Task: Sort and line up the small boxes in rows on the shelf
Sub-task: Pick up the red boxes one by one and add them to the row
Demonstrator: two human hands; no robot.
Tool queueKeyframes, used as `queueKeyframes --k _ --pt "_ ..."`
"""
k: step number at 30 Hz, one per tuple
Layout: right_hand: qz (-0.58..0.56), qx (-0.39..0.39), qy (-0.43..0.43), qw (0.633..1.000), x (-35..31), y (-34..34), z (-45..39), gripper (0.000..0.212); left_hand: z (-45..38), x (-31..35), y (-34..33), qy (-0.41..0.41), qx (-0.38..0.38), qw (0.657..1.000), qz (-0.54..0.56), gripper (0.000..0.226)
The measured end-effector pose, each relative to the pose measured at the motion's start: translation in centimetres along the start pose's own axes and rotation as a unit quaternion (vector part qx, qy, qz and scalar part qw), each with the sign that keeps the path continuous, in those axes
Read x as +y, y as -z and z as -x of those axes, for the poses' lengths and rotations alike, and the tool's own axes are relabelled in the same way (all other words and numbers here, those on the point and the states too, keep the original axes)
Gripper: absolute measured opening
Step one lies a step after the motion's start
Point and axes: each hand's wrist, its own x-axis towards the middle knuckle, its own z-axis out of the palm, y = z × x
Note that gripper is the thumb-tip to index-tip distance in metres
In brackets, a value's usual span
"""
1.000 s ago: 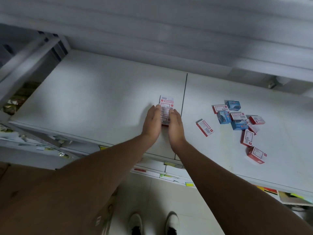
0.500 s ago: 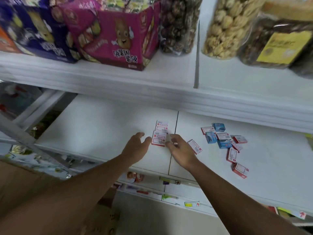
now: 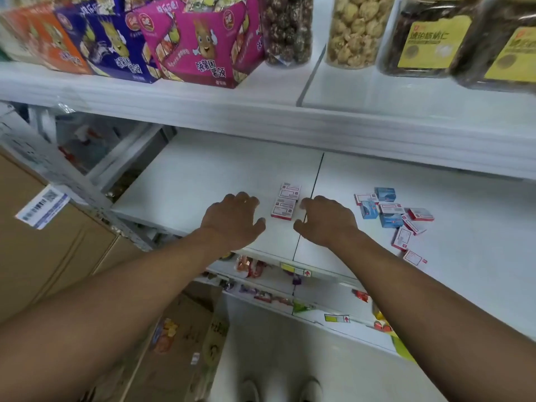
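I had both hands over the white metal shelf (image 3: 203, 181), near its front edge, palms down. My left hand (image 3: 234, 220) hovered just left of the short column of red-and-white cardboard boxes (image 3: 285, 202), fingers loosely spread and a little bent, gripping nothing. My right hand (image 3: 326, 220) sat just right of that column in the same manner — fingers relaxed, holding nothing, its fingertips near the dark seam (image 3: 314, 192) between the two shelf panels. Neither hand touched the boxes as far as I could tell.

The column lay close to the seam on the left panel, running from the front toward the back of the shelf, the boxes end to end and flat with labels up (I could not count them surely). Well to the right, on the right panel, lay the unsorted scatter of small red and blue boxes (image 3: 394, 216) — blue ones toward the back, red ones trailing forward, and one lone red-and-white box (image 3: 415, 258) nearest the front edge.

On the upper shelf stood a magenta snack carton (image 3: 203, 44), a purple snack carton (image 3: 116, 47) to its left, and clear plastic jars of nuts (image 3: 352, 30) to the right. Brown cardboard cartons (image 3: 49, 256) stood left of the shelving.
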Motion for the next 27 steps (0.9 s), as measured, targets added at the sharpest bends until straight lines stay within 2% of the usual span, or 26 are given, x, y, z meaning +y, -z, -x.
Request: queueKeyframes --k 7,12,18,23,27 --pt "0.018 0.016 -0.018 1.000 0.9 1.2 3.9 0.050 2.3 3.5 1.7 -0.046 0.044 0.998 -0.007 0.056" --pt "0.020 0.036 -0.061 0.997 3.0 2.5 8.3 0.050 3.5 6.1 2.4 -0.088 0.073 0.993 -0.007 0.056" --pt "0.037 0.052 -0.137 0.988 4.8 3.3 15.6 0.050 7.0 10.4 2.0 -0.146 0.072 0.986 0.031 0.054" --pt "0.036 0.071 -0.182 0.980 5.9 3.1 21.8 0.056 10.5 14.0 1.2 -0.185 0.095 0.978 -0.004 0.055" --pt "0.034 0.073 -0.209 0.975 6.9 2.5 26.4 0.055 12.9 16.5 0.4 -0.218 0.085 0.972 -0.011 0.052"
